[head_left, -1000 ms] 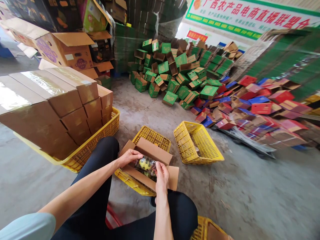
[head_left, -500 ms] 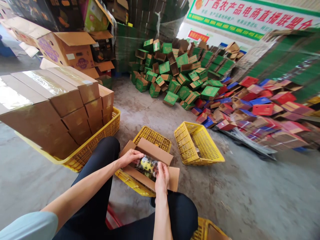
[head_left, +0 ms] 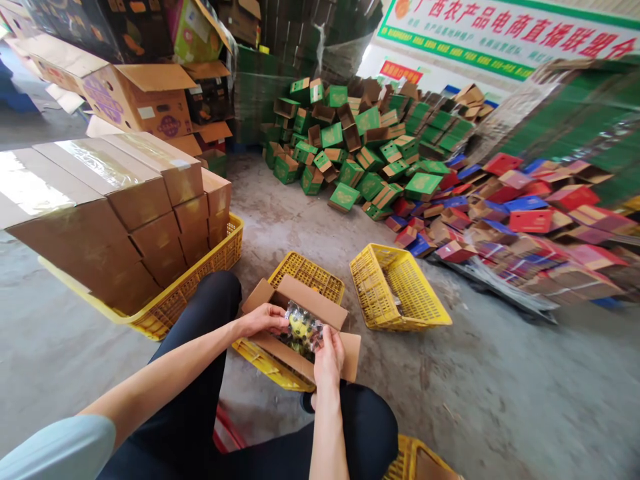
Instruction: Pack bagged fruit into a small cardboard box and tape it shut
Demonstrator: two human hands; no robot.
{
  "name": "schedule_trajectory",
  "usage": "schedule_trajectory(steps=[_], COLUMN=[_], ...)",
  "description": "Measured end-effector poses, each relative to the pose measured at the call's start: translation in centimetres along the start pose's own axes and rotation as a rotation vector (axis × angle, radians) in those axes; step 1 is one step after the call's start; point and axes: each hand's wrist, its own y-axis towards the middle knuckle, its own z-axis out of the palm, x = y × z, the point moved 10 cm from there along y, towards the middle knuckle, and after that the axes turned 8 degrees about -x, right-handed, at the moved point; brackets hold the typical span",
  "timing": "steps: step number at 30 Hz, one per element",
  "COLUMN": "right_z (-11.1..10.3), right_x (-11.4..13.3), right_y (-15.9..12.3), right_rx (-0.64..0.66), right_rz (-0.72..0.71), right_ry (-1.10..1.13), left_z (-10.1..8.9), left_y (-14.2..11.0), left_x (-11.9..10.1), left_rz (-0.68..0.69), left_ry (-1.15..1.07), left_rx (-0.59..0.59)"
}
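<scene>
Between my two hands stretches a shiny clear plastic packet (head_left: 303, 327), showing yellow with dark round spots; whether these are its contents or show through it, I cannot tell. Pinched fingers of my left hand (head_left: 266, 319) hold its left end. At the other end my right hand (head_left: 329, 357) grips the right edge between thumb and fingers. Directly below is an open cardboard box (head_left: 315, 301) with its flaps spread; greenish items are partly visible inside. That box rests on a yellow plastic crate (head_left: 273, 365).
To the left, a yellow crate (head_left: 165, 313) carries stacked taped cartons (head_left: 150, 220). Another yellow crate (head_left: 400, 287) stands tilted at the right. Piles of green boxes (head_left: 345, 197) and red and blue boxes (head_left: 530, 220) lie farther back. Part of a crate (head_left: 417, 460) shows near my right knee.
The plastic packet has tilted, its left end rising a little, and its surface looks more spread out. Both hands keep hold of it. The whole view has shifted slightly.
</scene>
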Motion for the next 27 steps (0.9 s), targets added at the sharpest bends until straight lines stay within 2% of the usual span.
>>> schedule_trajectory(steps=[8,16,27], right_z=[1.0,2.8,1.7], right_x=[0.0,-0.8,-1.0], right_y=[-0.5,-1.6,-1.2], right_rx=[0.066,0.195,0.120], right_rz=[0.030,0.158,0.134], right_ry=[-0.007,0.028,0.016], left_z=[-1.6,-2.1,-1.9], left_y=[0.7,0.7,0.7], left_x=[-0.4,-0.9,-0.7], left_rz=[0.042,0.055,0.038], left_ry=[0.013,-0.017,-0.053], left_rx=[-0.136,-0.185,-0.163])
